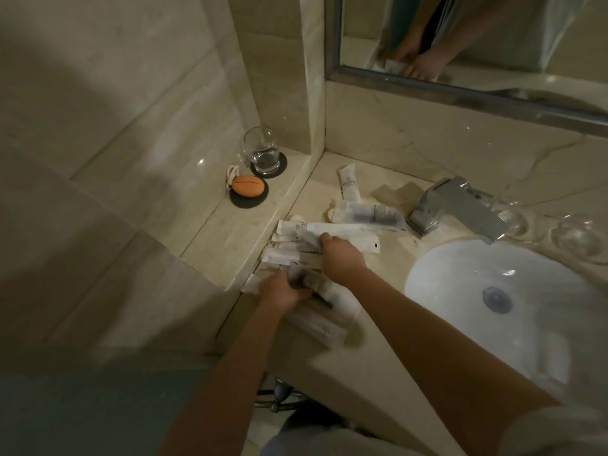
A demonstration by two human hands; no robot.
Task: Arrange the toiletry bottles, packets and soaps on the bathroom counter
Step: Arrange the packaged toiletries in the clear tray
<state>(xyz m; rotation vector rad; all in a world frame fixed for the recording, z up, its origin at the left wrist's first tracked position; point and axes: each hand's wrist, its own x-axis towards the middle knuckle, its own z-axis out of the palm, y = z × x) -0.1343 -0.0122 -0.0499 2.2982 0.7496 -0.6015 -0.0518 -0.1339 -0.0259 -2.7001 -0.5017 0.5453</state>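
The person's two bare forearms reach in from six o'clock towards a loose heap of white paper and clear plastic toiletry packets (296,255) on the beige marble table (378,324). The heap lies just left of frame centre, against the step of a raised marble ledge (230,232).

The left hand (283,291) sits at the six o'clock end of the heap. Its fingers are curled round a blurred bundle of clear packets with dark contents (307,282), thumb over the top. The right hand (342,258), just at its one o'clock, has its fingers bent down and clamped on a long white paper packet (348,229) that runs across the top of the heap.

Beyond this packet, at twelve o'clock, lie a clear plastic packet holding something dark (368,213) and, farther back, a small white squeeze tube (349,182), both flat on the table.

On the ledge, at ten o'clock from the hands, an orange oval soap (248,185) rests on a round black dish (246,200). Behind it stands a clear glass tumbler (263,149) on a dark coaster (281,166).

At three o'clock are the round white sink basin (477,291) and an angular chrome tap (457,205). The framed mirror (460,44) at one o'clock reflects the hands.
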